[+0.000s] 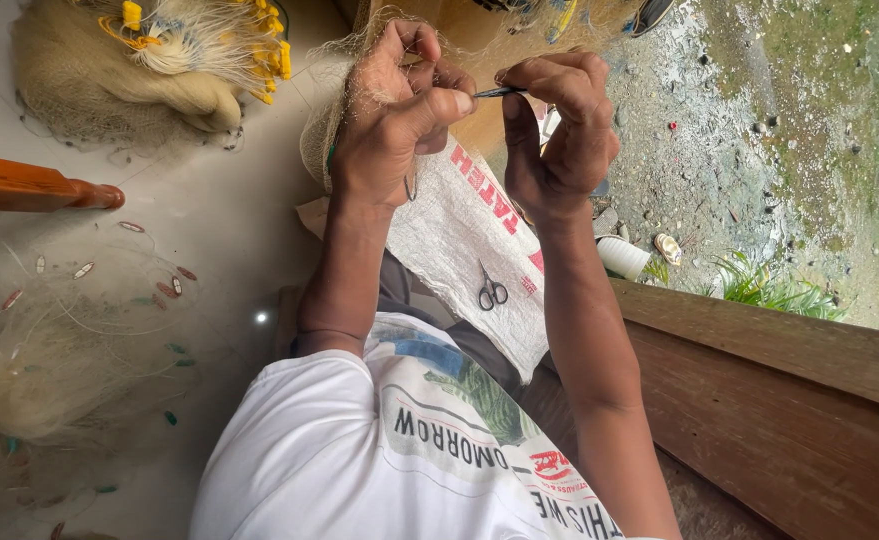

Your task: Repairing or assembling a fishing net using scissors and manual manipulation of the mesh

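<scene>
Net mending under way, unfinished. Left hand (389,125) grip closed, pinching fine net (344,70). Right hand (559,125) grip closed on thin dark needle (499,92), tip at left thumb. Scissors (491,292) idle on white sack (469,240) across lap. Net heaps (159,70) on floor.

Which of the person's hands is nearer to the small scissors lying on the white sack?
Left. The left hand is raised above the scissors, slightly to their left; the right hand is higher up, off to their right.
</scene>
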